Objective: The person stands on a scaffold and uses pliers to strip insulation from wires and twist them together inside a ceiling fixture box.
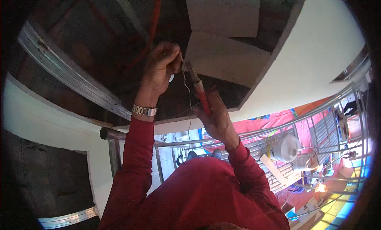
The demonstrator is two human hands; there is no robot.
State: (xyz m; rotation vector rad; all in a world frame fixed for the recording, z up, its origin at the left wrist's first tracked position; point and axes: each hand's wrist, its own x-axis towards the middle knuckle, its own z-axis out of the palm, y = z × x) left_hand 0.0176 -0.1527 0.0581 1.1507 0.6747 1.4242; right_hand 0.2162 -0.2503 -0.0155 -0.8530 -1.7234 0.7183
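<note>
Both my hands are raised into a dark opening in a white ceiling panel (313, 51). The fingers of my left hand (160, 67), above a metal watch, are pinched on a thin pale wire (188, 89). This wire hangs down in a loose curve between my hands. In my right hand (218, 118) is a red-handled tool (203, 98) with a worn metal head, which looks like pliers. Its head points up, close beside the wire and my left fingers. Whether its jaws touch the wire I cannot tell. A small white spot shows under my left wrist.
A ribbed metal ceiling channel (69, 67) crosses the opening at left, and a red conduit (155, 19) runs above my left hand. Pale boards (226, 51) lie inside the opening. Below, metal railings (270, 131) surround a platform with a white bucket (286, 148) and a board strip (274, 169).
</note>
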